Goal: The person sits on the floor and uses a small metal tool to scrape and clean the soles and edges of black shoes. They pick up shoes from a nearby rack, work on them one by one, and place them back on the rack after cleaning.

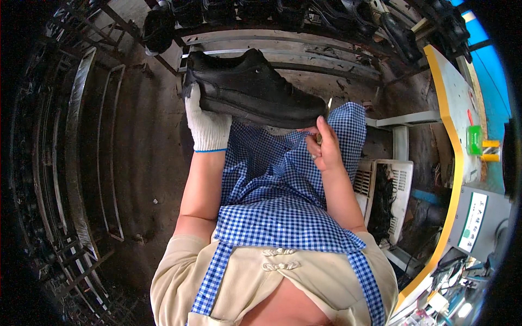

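Note:
A black leather shoe (244, 89) is held up in front of me, its heel to the left and its toe to the right. My left hand (209, 122), in a white knit glove with a blue cuff edge and a dark-stained thumb, is closed on the heel end; its fingers are hidden behind the shoe. At the toe, my bare right hand (325, 146) has its thumb up against the sole edge and its other fingers curled. A thin, pale, pointed sliver (329, 104) shows just past the toe. Whatever lies within the right fingers is mostly hidden.
Several black shoes (340, 16) stand on a dark metal rack across the far side. On the right is a yellow-edged workbench (448, 103) with a green container (473, 140) and a grey machine box (478, 220). A white slatted crate (401, 198) sits below. Metal rack rails (81, 146) line the left.

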Motion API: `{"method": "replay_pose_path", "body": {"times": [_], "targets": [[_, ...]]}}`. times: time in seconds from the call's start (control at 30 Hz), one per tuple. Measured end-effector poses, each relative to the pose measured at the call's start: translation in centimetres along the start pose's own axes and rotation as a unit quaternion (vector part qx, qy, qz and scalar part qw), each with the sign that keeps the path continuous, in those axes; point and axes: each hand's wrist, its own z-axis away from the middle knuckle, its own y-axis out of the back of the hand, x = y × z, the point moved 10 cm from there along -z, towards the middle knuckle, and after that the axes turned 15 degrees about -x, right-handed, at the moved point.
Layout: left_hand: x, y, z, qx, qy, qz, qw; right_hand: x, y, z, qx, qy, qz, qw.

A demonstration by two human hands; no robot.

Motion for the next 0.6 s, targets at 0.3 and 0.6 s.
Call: {"method": "replay_pose_path", "body": {"times": [0.3, 0.6], "targets": [[0.9, -2.8, 4.3, -0.32, 0.001, -0.593, 0.739, -6.5, 4.8, -0.4, 0.149, 0.117, 0.005, 0.982], [1.4, -3.0, 7.8, -0.307, -0.083, -0.61, 0.726, -9.4, 5.5, 1.1, -0.025, 0.209, 0.032, 0.977]]}}
